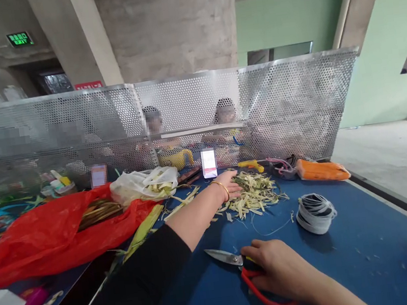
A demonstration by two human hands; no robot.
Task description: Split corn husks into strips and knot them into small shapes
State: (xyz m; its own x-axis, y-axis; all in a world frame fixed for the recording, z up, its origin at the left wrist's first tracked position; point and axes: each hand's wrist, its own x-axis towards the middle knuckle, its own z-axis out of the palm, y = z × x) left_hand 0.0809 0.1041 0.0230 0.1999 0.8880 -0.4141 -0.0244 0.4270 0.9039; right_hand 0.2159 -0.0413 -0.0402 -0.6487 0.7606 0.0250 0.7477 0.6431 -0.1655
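Note:
My left hand (229,185), a gold bangle at its wrist, reaches across the blue table to a pile of cut, pale yellow-green husk strips (255,195). Its fingers are stretched out at the pile's left edge; whether they touch the strips I cannot tell. Nearer to me, my right hand (276,264) is closed around a pair of red-handled scissors (270,301). The scissors lie low over the tabletop, blades pointing left and closed together. Part of the handle is hidden under the fingers.
A roll of white cord (316,214) sits on the blue table (361,232), with an orange packet (322,170) behind it. Red plastic bag (46,231) and white bag (144,183) lie left. A phone (209,162) stands before the perforated metal screen (189,95); people sit beyond.

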